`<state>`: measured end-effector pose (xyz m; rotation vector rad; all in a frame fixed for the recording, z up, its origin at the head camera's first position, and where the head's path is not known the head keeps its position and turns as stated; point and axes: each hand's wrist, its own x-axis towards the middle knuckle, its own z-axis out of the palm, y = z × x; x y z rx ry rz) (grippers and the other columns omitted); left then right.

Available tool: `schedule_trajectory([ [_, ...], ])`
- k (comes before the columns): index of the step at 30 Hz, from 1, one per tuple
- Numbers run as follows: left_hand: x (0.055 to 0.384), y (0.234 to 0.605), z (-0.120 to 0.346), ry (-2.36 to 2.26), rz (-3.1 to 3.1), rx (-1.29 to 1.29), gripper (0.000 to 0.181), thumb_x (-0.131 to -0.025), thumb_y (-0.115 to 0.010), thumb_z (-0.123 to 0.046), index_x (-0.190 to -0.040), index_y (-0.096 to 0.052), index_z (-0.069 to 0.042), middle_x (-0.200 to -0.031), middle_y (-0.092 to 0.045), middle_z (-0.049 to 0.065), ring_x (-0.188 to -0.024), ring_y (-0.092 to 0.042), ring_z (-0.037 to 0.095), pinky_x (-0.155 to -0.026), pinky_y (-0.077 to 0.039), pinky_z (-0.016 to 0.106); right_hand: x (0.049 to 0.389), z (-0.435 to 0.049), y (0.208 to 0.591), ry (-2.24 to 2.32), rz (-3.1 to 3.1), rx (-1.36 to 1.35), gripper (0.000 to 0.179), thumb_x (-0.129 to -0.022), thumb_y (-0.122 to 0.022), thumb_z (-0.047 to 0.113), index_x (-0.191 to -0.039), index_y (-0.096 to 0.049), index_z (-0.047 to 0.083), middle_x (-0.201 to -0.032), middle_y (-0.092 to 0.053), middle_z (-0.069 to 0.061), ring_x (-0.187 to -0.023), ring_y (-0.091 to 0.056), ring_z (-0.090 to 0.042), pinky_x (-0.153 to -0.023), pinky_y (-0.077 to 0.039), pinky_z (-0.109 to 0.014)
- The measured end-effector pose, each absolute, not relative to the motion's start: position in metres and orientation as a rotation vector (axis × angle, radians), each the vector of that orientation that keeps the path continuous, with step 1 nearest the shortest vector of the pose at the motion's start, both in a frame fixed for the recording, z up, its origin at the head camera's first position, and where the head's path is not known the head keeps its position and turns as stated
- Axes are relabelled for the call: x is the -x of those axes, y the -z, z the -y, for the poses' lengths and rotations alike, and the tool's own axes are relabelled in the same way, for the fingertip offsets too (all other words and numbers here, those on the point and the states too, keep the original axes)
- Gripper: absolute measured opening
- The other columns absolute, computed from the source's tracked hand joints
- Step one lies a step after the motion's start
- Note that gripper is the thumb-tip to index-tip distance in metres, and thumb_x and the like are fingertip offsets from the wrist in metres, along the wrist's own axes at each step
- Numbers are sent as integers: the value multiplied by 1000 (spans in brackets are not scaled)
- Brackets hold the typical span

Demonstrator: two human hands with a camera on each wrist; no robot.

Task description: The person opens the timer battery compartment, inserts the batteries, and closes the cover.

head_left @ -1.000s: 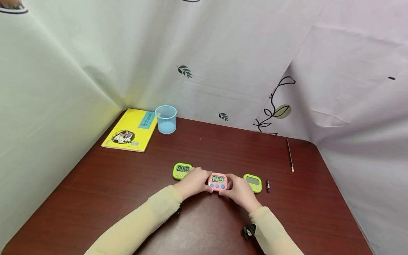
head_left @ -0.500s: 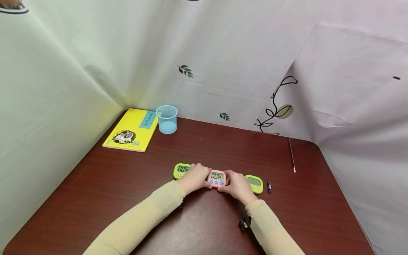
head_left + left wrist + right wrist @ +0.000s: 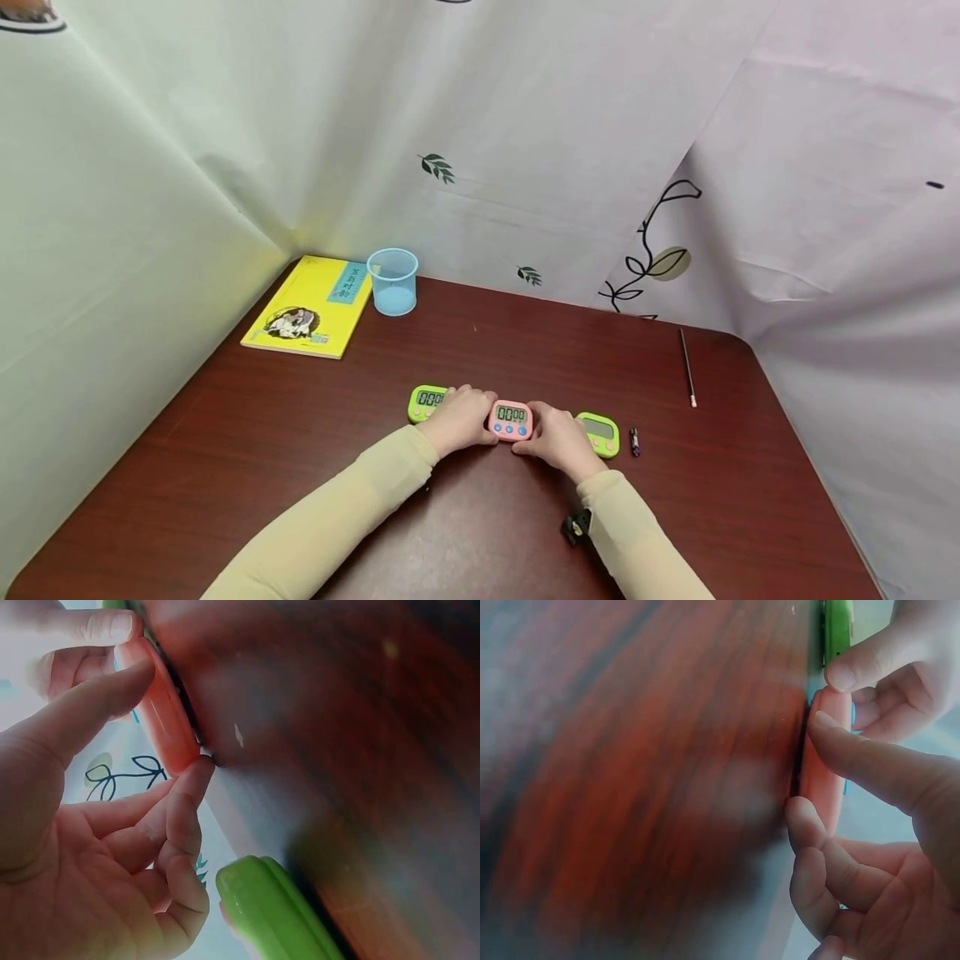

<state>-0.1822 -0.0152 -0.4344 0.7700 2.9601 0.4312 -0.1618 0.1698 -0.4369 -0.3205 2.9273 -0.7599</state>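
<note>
A pink digital timer (image 3: 512, 421) with a 00:00 display and three blue buttons is at the middle of the table. My left hand (image 3: 461, 419) pinches its left edge, thumb at the near side. On the opposite edge, my right hand (image 3: 558, 440) pinches it likewise. Both wrist views show the pink timer's side (image 3: 165, 724) between thumb and fingertips, close against the tabletop. A green timer (image 3: 422, 403) reading zeros lies left, partly hidden behind my left hand. To the right, another green timer (image 3: 605, 437) with a blank screen is partly covered by my right hand.
Right of the blank timer lies a small dark cylinder (image 3: 635, 442) like a battery. A thin pencil-like stick (image 3: 687, 368) lies farther right. At the back left are a yellow book (image 3: 307, 308) and a translucent blue cup (image 3: 393, 287). Fabric walls border the table (image 3: 480, 533).
Over the past second, both hands and the pink timer have shifted slightly away from me. Since half a second ago they have hardly moved.
</note>
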Motion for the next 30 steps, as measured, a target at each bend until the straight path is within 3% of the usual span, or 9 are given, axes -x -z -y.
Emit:
schedule_trajectory([
  [7, 182, 430, 16, -469, -2935, -727, 68, -70, -81, -42, -121, -59, -2, -107, -67, 9, -94, -60, 28, -79, -44, 43, 159, -171, 436, 694, -2946, 346, 81, -67, -86, 33, -134, -49, 7, -63, -52, 8, -57, -47, -7, -70, -39, -40],
  [14, 179, 419, 11, -425, -2988, -699, 51, -69, -76, -55, -92, -64, -11, -76, -58, -2, -73, -48, 18, -67, -35, 34, 152, -188, 429, 831, -2969, 363, 71, -70, -84, 30, -131, -54, 11, -60, -50, 7, -52, -45, -7, -57, -38, -28],
  [16, 176, 417, 6, -376, -3020, -712, 55, -69, -74, -59, -95, -66, -12, -79, -58, -1, -76, -48, 18, -68, -34, 35, 149, -195, 427, 841, -2986, 357, 66, -70, -84, 29, -128, -56, 11, -60, -49, 8, -52, -44, -6, -56, -39, -26],
  [21, 170, 420, -3, -317, -3098, -738, 65, -72, -70, -62, -113, -66, -12, -100, -64, 2, -90, -53, 22, -75, -37, 38, 145, -212, 426, 764, -3063, 344, 61, -70, -83, 32, -124, -61, 13, -66, -52, 10, -58, -47, -6, -71, -40, -38],
  [26, 164, 427, -10, -330, -3157, -785, 62, -74, -72, -57, -117, -65, -13, -108, -65, 1, -95, -54, 22, -77, -38, 38, 142, -227, 428, 720, -3135, 326, 59, -69, -83, 33, -121, -63, 13, -78, -59, 3, -77, -56, -16, -75, -39, -49],
  [30, 160, 429, -18, -394, -3164, -835, 60, -75, -73, -53, -119, -64, -13, -112, -65, -1, -99, -54, 21, -79, -38, 37, 139, -240, 430, 724, -3165, 287, 57, -69, -83, 32, -120, -64, 13, -82, -60, 2, -83, -58, -19, -76, -39, -49],
])
